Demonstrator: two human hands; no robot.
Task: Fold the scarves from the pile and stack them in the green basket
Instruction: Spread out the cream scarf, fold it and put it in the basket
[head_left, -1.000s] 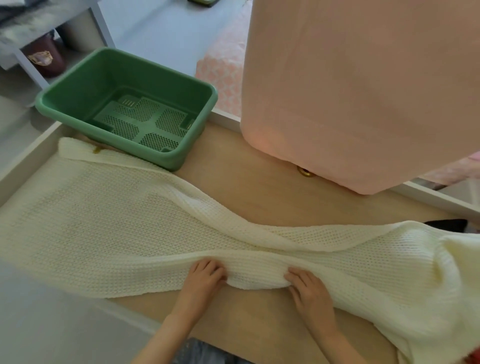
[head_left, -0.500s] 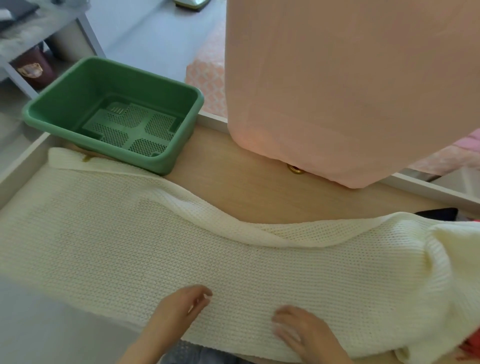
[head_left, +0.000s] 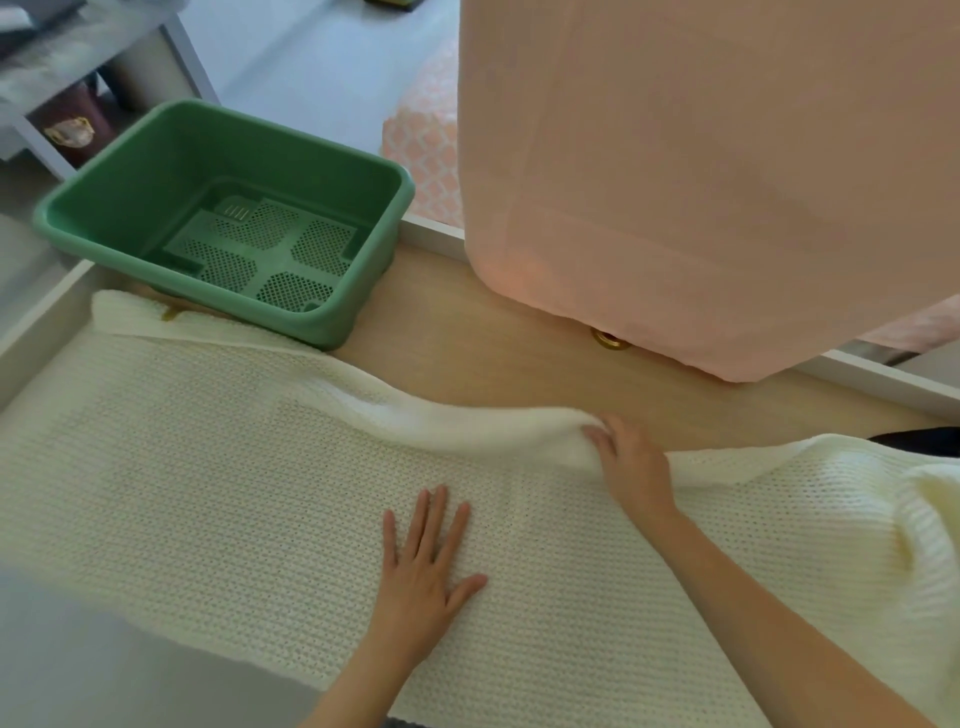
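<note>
As the flat left hand pins the cream knitted scarf, the right hand grips its far edge, probably to fold it nearward.

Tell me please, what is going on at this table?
A person is flattening a cream knitted scarf on the wooden table. The left hand presses flat on its middle, fingers straight, while the right hand grips the scarf's far edge, which is bunched there. The green basket stands at the far left with no scarf in it. A pink cloth hangs beyond.
</note>
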